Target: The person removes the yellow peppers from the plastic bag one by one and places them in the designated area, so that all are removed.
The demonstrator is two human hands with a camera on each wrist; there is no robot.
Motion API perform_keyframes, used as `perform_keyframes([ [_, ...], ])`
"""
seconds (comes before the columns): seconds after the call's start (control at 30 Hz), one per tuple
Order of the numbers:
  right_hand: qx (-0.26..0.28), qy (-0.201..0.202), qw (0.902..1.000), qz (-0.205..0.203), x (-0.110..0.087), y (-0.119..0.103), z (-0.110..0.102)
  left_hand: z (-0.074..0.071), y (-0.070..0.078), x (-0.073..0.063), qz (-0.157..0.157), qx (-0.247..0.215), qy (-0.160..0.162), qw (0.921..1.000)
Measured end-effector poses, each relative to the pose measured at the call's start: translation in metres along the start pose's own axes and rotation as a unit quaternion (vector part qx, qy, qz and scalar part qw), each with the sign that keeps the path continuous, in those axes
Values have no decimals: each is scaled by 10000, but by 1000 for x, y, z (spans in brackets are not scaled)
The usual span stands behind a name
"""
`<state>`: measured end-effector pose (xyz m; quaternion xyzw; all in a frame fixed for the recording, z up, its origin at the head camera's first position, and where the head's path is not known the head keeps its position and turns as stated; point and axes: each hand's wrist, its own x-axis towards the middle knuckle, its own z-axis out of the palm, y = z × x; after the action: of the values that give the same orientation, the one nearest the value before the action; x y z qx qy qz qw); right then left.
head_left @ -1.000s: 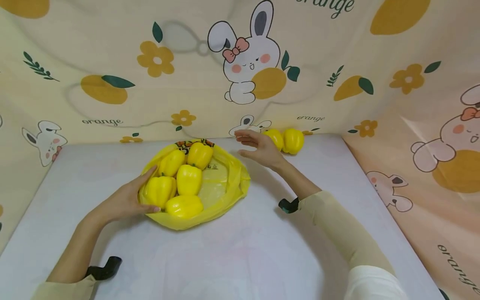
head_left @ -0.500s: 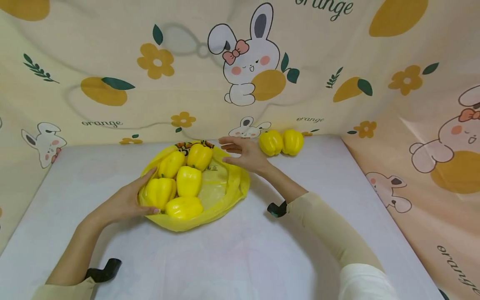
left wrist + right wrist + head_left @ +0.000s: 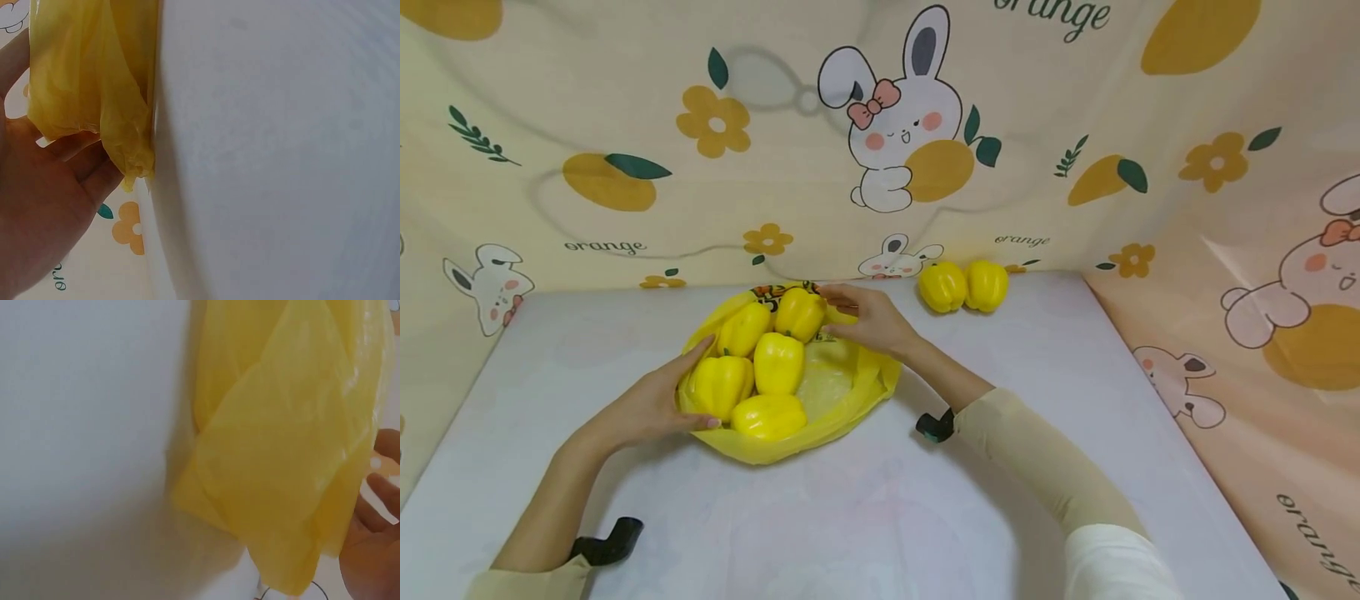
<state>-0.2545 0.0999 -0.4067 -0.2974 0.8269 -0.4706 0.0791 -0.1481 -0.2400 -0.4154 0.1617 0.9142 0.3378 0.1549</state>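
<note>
A yellow plastic bag (image 3: 842, 417) lies spread with its mouth up, left of the table's middle. Inside are several yellow bell peppers (image 3: 778, 364), gathered toward its left side. My left hand (image 3: 651, 404) holds the bag's left side, thumb at the rim. In the left wrist view its fingers pass behind the yellow film. Over the bag's back right part reaches my right hand (image 3: 876, 321), fingers extended and apart, fingertips right at the rear bell pepper (image 3: 800, 314). The right wrist view shows mostly hanging bag film (image 3: 269, 437), the hand beyond it.
Two more yellow bell peppers (image 3: 943, 287) stand side by side at the table's back edge, right of the bag. A cloth backdrop (image 3: 1037, 108) with rabbit and orange prints rises behind and beside the white table (image 3: 850, 533).
My right hand has moved left from beside the two back bell peppers to over the bag, near the rear pepper inside. The left hand and the bag have stayed in place.
</note>
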Motion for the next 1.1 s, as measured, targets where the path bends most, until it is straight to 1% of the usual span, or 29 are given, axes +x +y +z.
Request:
perform_keyframes([
  [0.4, -531, -2, 9981, 299, 10, 1, 12, -2, 0, -1, -93, 46, -6, 9999],
  [0.53, -965, -28, 9947, 359, 13, 3, 17, -1, 0, -1, -138, 60, -17, 9999],
  [0.67, -1397, -29, 9897, 298, 16, 4, 21, -1, -1, 0, -153, 10, -32, 9999],
  [0.9, -1568, -22, 9869, 369, 19, 6, 25, 1, -3, 1, -88, -78, -34, 9999],
  [1.1, -1594, -80, 9861, 470, 23, 9, 28, 1, -5, 1, -57, -96, -8, 9999],
])
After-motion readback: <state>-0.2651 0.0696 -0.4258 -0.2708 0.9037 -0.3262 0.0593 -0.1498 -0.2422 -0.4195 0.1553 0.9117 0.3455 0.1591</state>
